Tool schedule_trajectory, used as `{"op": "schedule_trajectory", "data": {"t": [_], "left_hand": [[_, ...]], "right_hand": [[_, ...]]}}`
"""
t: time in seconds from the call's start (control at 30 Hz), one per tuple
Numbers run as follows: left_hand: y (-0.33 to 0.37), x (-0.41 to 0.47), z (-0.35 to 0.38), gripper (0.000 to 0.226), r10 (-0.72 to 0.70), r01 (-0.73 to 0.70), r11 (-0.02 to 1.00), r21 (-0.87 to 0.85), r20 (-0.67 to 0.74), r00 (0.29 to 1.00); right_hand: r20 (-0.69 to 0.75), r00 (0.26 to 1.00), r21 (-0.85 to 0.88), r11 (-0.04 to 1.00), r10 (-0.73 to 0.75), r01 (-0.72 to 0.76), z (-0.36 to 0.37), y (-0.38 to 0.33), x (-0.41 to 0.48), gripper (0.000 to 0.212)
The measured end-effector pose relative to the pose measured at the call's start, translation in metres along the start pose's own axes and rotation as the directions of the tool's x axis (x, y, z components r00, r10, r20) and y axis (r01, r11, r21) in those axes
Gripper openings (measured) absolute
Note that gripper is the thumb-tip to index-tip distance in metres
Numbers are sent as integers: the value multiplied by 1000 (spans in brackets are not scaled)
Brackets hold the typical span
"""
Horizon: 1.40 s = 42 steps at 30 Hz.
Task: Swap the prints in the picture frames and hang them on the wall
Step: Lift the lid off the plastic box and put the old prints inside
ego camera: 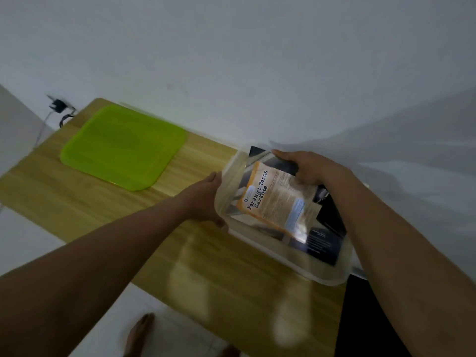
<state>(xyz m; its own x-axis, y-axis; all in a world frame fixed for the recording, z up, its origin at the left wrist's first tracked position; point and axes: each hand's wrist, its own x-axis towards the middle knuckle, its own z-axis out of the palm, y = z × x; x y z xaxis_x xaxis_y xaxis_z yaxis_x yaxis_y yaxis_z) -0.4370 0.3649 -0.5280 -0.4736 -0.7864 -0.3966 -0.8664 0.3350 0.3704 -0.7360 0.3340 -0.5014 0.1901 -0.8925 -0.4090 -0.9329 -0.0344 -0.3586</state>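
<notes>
A clear plastic bin (304,266) stands on the right part of the wooden table (144,228). Inside it lies a print (278,199) with an orange border and the words "Perangi Terus Narkoba", on top of a dark picture frame (327,240). My left hand (206,199) grips the bin's left wall. My right hand (306,168) reaches into the bin at its far side, its fingers curled on the top of the print and the dark frame behind it. How many frames lie in the bin is hidden.
A lime-green lid (123,148) lies flat on the table's left part. A white wall rises just behind the table. A black plug with a cord (60,106) sits at the wall past the table's left corner. My bare feet (140,333) stand on the white floor below.
</notes>
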Motion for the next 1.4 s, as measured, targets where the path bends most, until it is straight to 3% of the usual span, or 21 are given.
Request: {"op": "schedule_trajectory", "data": {"t": [0.27,0.53,0.73,0.83,0.97,1.13,1.4], "left_hand": [[-3,3,-3,147,-49,49,998,48,8,999],[4,3,-6,158,-63,59,995,76,45,997],[8,3,-9,155,-80,76,995,67,58,995],[4,-2,-13,147,-39,38,999,15,47,998],[-6,-14,-31,121,-13,10,999,-49,-50,999],[-58,-32,-74,99,-21,17,1000,-25,-164,986],[-226,-60,-129,71,-39,18,996,-84,-266,963]], "right_hand": [[47,998,-105,994,-29,34,26,0,8,85],[-129,992,-69,998,3,-12,40,6,-5,68],[-134,991,-39,999,8,-13,48,-1,-22,49],[-156,987,-45,998,30,-38,47,-14,-32,46],[-170,984,-56,997,47,-57,40,-47,-38,39],[-197,977,-65,994,79,-93,32,-113,-27,42],[-264,951,-25,984,163,-176,47,-266,43,47]]}}
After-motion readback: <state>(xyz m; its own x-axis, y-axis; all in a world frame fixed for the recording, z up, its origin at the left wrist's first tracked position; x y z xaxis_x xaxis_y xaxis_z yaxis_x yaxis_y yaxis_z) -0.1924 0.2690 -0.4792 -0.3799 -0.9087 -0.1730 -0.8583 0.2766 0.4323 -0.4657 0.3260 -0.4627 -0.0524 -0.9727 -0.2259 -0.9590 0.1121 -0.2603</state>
